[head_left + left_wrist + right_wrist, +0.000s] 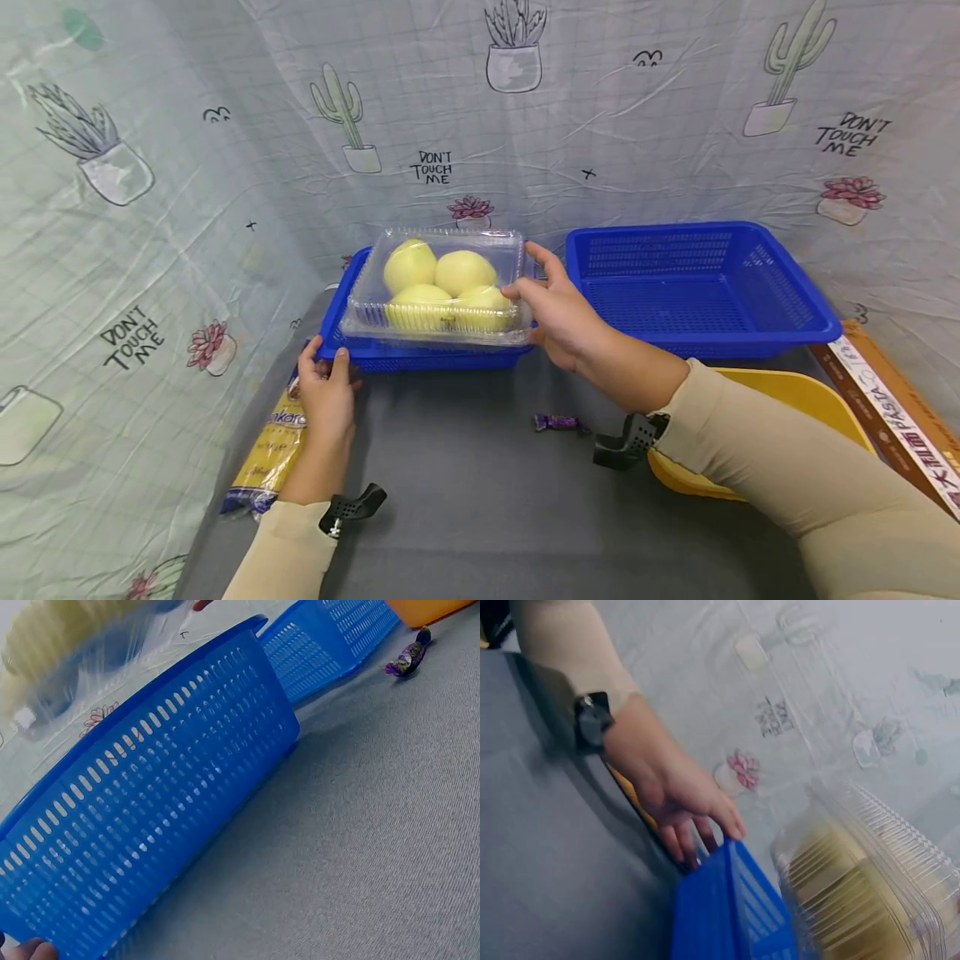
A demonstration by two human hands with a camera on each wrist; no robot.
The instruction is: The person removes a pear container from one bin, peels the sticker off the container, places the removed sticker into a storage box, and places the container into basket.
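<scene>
My right hand [558,317] grips the right end of a clear plastic clamshell box [360,308], thumb on top. Several round, pale yellow fruits [465,273] sit inside it. The box is tilted over the left blue basket [442,363] and covers most of that basket's inside in the head view. At the basket's front left corner my left hand [327,396] holds the rim, with the thumb in front. The left wrist view shows the slotted basket wall [165,780] close up, and the right wrist view has the left hand [679,791] at the basket's corner.
A second blue basket [705,343] stands at the back right. In front of it is a yellow basin [795,387], partly behind my right sleeve. A purple-wrapped candy [557,422] lies mid-table. A yellow pasta packet [277,442] lies left, long boxes [892,425] right, and a printed curtain [480,125] hangs behind.
</scene>
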